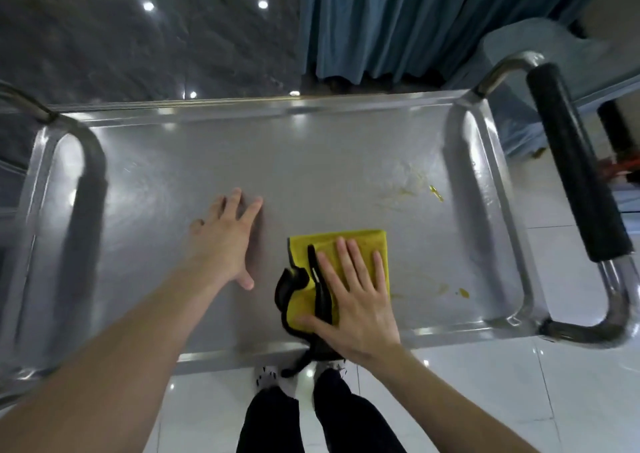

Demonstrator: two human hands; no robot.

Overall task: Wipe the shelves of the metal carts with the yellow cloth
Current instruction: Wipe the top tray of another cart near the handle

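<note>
A folded yellow cloth [346, 241] with a black edge lies on the top shelf of the metal cart [311, 162], near its front rim. My right hand [353, 300] presses flat on the cloth with straight fingers. My left hand [225, 241] rests open on the bare shelf just left of the cloth, fingers spread. Yellowish smears and drops [419, 189] mark the shelf to the right of the cloth, and a small yellow spot [463, 292] sits near the front right corner.
The cart has a black-padded push handle [575, 162] on the right and a metal rail [86, 162] on the left. A blue curtain [388, 23] hangs behind, beside a dark stone wall [138, 44]. White tiled floor [485, 397] and my feet lie below.
</note>
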